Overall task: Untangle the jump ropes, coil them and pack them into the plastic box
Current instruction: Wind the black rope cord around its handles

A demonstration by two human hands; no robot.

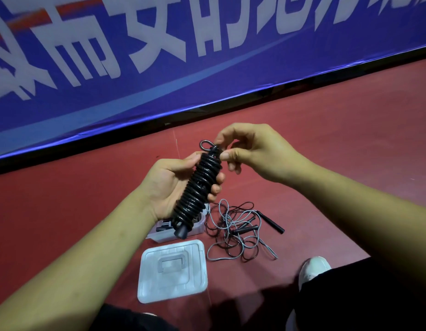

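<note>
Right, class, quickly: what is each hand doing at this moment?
Left hand: closed round the coiled black jump rope, holding it.
Right hand: pinching the top end of that same rope.

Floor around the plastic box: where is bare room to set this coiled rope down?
Bare red floor lies left of the plastic box and lid, up to the banner. A wider patch runs right of the tangled ropes, beyond the shoe. Crowded: box, lid and tangle sit close together.
</note>
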